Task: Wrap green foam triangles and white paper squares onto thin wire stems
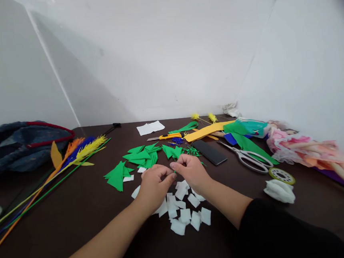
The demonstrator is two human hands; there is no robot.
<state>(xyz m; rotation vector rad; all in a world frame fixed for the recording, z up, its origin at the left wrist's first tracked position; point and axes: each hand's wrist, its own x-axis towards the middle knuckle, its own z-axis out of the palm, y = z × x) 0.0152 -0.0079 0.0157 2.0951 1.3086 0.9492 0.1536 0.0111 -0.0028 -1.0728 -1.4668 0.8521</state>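
My left hand [157,181] and my right hand [191,172] meet above the middle of the table, fingertips pinched together. Between them shows a sliver of a small green piece [175,171]; the fingers hide most of it. Under and in front of the hands lie many small white paper squares [185,215], loosely scattered. Just beyond are cut green paper pieces [141,155], folded or pointed, in several small piles. A tangle of thin green fringed strips [192,150] lies behind my right hand.
Behind are a yellow box cutter [171,136] with its blade out, and a yellow paper strip [210,129]. To the right lie a black phone [210,153], scissors [249,158], a tape roll [281,175] and dolls [306,145]. Paper flower stems [53,181] and a denim bag [19,146] are left.
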